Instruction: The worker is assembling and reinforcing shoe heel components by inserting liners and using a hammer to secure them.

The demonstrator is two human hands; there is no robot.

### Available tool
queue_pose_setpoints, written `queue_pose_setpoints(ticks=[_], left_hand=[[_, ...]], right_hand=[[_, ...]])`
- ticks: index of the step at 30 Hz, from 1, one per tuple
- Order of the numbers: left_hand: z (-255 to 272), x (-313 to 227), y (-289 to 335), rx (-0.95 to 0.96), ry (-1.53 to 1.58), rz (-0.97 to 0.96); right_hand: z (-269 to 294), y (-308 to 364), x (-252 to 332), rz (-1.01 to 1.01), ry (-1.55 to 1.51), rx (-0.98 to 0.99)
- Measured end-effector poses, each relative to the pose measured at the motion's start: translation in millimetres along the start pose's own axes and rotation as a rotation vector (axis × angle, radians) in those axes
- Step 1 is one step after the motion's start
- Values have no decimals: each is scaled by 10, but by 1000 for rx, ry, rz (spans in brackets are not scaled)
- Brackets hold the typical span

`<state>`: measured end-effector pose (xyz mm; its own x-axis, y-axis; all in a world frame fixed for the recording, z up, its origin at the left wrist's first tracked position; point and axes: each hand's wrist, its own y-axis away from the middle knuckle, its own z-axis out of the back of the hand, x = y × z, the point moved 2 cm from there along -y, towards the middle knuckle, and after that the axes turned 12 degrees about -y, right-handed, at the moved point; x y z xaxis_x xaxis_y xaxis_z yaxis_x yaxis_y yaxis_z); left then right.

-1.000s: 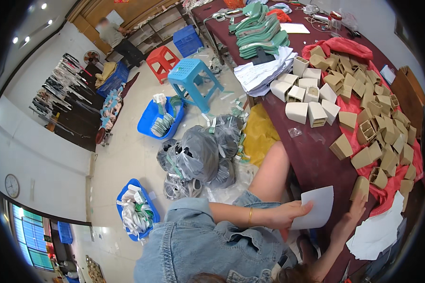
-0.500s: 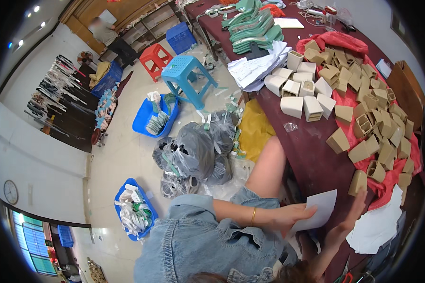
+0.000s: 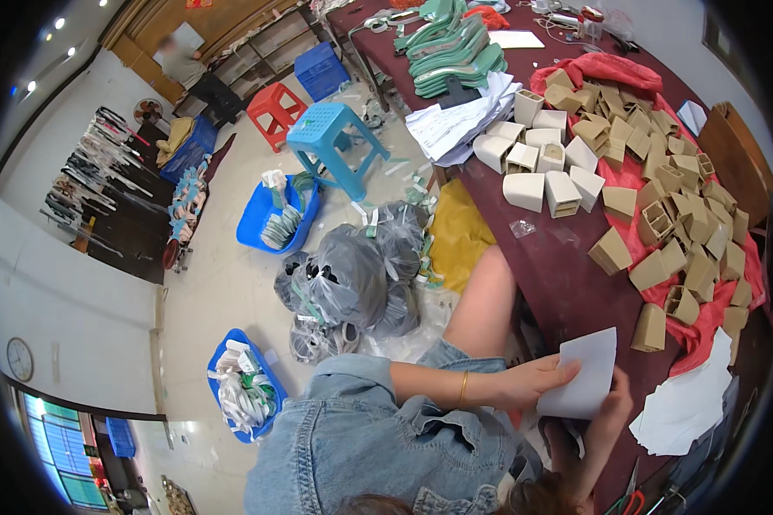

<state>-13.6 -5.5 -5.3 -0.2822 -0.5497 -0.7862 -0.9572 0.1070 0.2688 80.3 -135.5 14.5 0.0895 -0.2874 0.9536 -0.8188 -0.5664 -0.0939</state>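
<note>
My left hand (image 3: 532, 383), with a thin gold bangle at the wrist, pinches a white sheet (image 3: 582, 371) along its left side, thumb on top. At the sheet's right edge is my right hand (image 3: 608, 414), fingers curled against it and partly hidden behind it. The sheet is held tilted above my lap, beside the maroon-covered table (image 3: 558, 296). Just past my right hand stands a single beige hollow block (image 3: 649, 328). More white sheets (image 3: 685, 399) lie in a loose pile to the right.
Many beige hollow blocks (image 3: 700, 219) lie heaped on red cloth (image 3: 608, 67); white-covered ones (image 3: 524, 190) stand nearby. Red-handled scissors (image 3: 634, 501) rest at the near edge. Filled grey plastic bags (image 3: 349, 273), blue tubs (image 3: 253, 230) and a blue stool (image 3: 326, 129) occupy the floor. Another person (image 3: 193, 73) stands far back.
My right hand has come back from near the beige block and closed on the sheet's right edge. The sheet has turned a little more upright in my left hand.
</note>
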Motion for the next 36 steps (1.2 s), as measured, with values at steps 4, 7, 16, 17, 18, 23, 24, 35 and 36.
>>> queue_pose_setpoints(ticks=[4, 7, 16, 17, 18, 23, 24, 35, 36], left_hand=[[13, -28, -116, -216, -110, -176], [95, -27, -167, -320, -269, -468], [438, -410, -333, -538, -134, -360], [550, -389, -343, -538, -73, -371], [629, -409, -288, -465, -176, -298], [430, -124, -357, -259, -599, -375], [335, -93, -370, -238, -687, -401], [304, -36, -563, -455, -436, -232], [360, -44, -584, -488, -510, -267]], right_hand=[[-34, 166, -143, -70, 152, 66], [-29, 252, -213, -62, 141, -19], [-99, 363, 16, -86, 106, 94], [-97, 378, 14, -98, 80, 100], [-72, 373, -9, -97, 80, 98], [-124, 285, -70, -186, 159, 71], [-154, 272, -70, -187, 159, 74], [-377, 309, -71, -205, 279, 345], [-379, 311, -93, -207, 301, 364]])
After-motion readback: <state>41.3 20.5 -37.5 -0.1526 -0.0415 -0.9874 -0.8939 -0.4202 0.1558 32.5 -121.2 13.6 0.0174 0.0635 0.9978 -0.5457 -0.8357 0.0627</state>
